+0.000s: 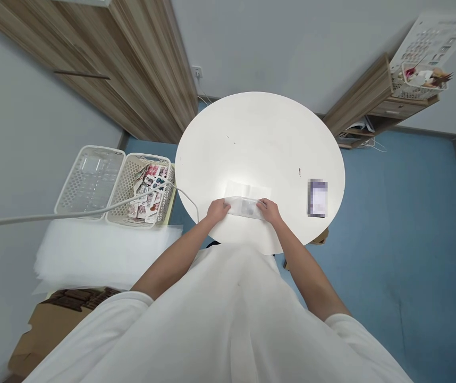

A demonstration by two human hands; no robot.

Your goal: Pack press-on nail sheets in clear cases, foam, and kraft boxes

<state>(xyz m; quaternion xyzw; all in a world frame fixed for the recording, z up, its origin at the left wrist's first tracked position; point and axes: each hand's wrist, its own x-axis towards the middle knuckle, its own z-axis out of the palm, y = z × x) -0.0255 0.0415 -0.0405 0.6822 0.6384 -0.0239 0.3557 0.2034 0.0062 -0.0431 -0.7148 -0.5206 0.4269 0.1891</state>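
Both hands meet a white translucent foam wrapping sheet near the front edge of the round table. My left hand grips its left end, fingers curled over the fold. At the opposite end, my right hand pinches the sheet between thumb and fingers. A small greyish item shows faintly through the folded layers; its kind is hidden. Part of the sheet lies flat on the table beyond the fold.
The white round table also bears a pixelated phone-shaped object at right. On the left are a basket of printed cards, a basket of clear plastic pieces, stacked white sheets and cardboard boxes. A cable crosses there.
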